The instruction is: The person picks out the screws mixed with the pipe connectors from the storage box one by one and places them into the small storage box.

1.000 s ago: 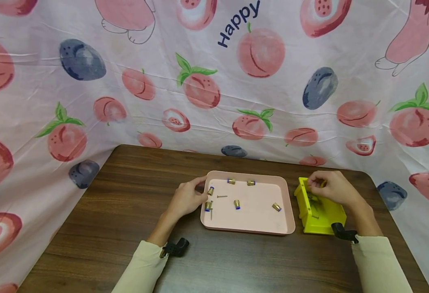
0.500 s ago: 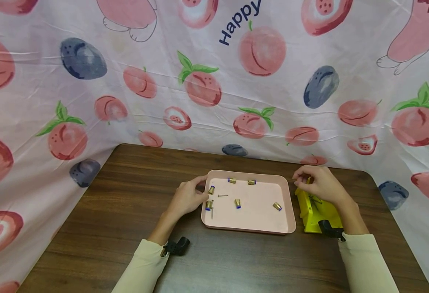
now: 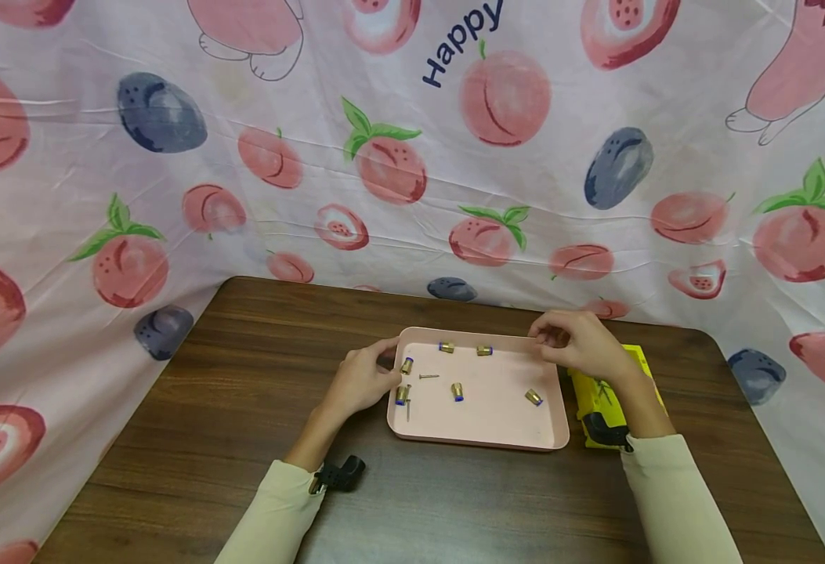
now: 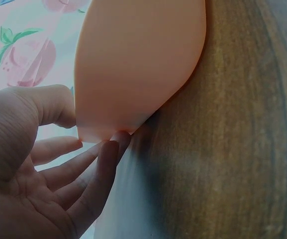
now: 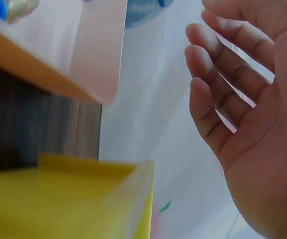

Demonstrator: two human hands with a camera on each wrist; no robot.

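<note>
A pink tray [image 3: 475, 443] lies in the middle of the brown table [image 3: 243, 392]. Several brass fittings with blue ends [image 3: 457, 392] and a thin nail [image 3: 428, 377] lie in it. My left hand [image 3: 366, 380] grips the tray's left rim; the left wrist view shows the thumb and fingers [image 4: 106, 154] at the corner of the tray [image 4: 138, 64]. My right hand [image 3: 574, 345] hovers over the tray's far right corner with its fingers curled together. Whether it pinches anything is hidden. In the right wrist view the hand's [image 5: 252, 139] lower fingers are loosely bent and bare.
A yellow box [image 3: 639, 362] stands right of the tray, partly behind my right wrist. Its wall [image 5: 58, 204] fills the bottom of the right wrist view. A peach-print cloth [image 3: 412, 157] hangs round the table on three sides.
My right hand has moved left from above the yellow box to the tray's far right corner. The left hand and the tray stay put.
</note>
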